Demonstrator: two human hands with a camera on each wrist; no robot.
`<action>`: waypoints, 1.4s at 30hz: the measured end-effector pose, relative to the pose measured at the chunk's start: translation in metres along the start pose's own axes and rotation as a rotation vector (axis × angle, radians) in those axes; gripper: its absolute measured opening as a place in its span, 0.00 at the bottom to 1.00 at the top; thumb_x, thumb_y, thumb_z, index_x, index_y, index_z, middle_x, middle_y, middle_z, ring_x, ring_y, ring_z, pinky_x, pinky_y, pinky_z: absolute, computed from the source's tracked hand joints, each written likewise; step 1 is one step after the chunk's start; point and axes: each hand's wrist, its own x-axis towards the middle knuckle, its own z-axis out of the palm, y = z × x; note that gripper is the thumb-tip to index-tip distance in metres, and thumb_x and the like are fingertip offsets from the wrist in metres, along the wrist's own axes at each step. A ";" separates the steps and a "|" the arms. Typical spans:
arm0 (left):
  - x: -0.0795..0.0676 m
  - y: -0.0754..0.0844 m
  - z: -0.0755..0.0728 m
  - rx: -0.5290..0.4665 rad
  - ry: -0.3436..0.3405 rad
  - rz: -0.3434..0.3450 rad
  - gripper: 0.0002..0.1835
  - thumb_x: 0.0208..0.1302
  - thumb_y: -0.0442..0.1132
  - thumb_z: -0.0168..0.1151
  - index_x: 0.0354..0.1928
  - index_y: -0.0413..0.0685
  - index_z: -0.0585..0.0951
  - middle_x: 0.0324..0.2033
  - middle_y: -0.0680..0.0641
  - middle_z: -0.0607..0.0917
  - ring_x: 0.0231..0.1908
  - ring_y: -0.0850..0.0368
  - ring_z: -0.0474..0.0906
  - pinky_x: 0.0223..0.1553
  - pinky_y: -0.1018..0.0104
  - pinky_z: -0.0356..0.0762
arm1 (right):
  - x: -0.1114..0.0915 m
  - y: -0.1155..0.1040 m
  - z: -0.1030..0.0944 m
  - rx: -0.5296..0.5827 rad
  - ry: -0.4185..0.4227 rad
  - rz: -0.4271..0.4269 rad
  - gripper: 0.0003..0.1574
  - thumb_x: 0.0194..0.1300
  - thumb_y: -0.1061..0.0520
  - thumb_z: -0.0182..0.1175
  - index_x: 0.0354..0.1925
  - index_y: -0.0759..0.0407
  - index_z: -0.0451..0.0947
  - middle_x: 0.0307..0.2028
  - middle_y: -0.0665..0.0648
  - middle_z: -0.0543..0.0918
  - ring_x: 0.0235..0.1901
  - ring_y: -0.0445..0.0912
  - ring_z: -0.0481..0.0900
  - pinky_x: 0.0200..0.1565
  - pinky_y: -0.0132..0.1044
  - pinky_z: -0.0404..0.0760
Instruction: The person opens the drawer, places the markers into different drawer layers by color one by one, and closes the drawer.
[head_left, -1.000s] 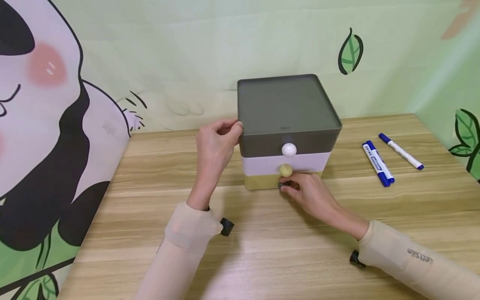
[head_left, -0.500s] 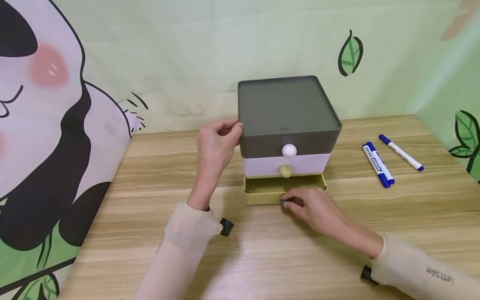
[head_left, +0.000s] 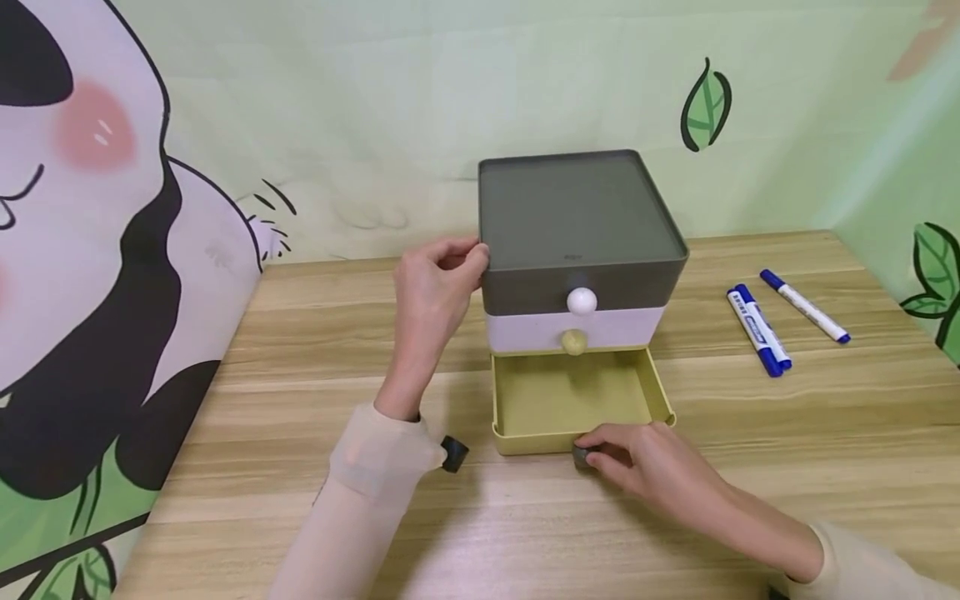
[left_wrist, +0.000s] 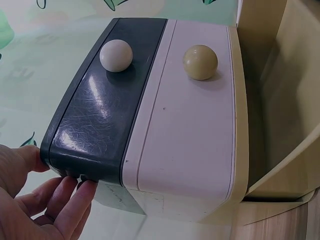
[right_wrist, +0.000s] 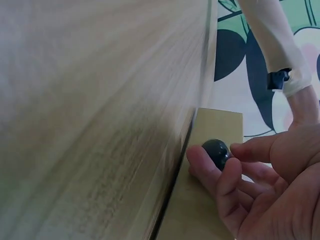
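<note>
A small three-tier drawer box (head_left: 581, 208) stands on the table, dark grey above, pale pink in the middle and yellow at the bottom. My left hand (head_left: 435, 292) grips its upper left front corner, thumb and fingers on either side of the corner in the left wrist view. The bottom yellow drawer (head_left: 577, 396) is pulled out, and its inside is bare. Between thumb and fingers my right hand (head_left: 660, 471) pinches that drawer's dark round knob (right_wrist: 216, 152). A white knob (head_left: 582, 301) and a yellow knob (head_left: 573, 341) mark the two upper drawers, both closed.
Two blue-capped markers (head_left: 759, 331) lie side by side on the wooden table (head_left: 322, 350), right of the box. A third marker (head_left: 806, 306) lies beyond them. Behind the table hangs a printed backdrop (head_left: 375, 108) with a panda and leaves.
The bottom drawer, closed a second ago, has slid out toward me with my right hand on its knob. My left hand has kept its hold on the corner.
</note>
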 end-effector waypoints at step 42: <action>0.000 0.000 0.000 0.000 0.003 -0.007 0.11 0.66 0.40 0.68 0.44 0.42 0.91 0.33 0.46 0.89 0.30 0.56 0.87 0.38 0.66 0.86 | -0.042 -0.018 -0.002 0.205 -0.284 0.067 0.19 0.72 0.52 0.66 0.57 0.60 0.84 0.41 0.43 0.87 0.33 0.31 0.78 0.34 0.31 0.81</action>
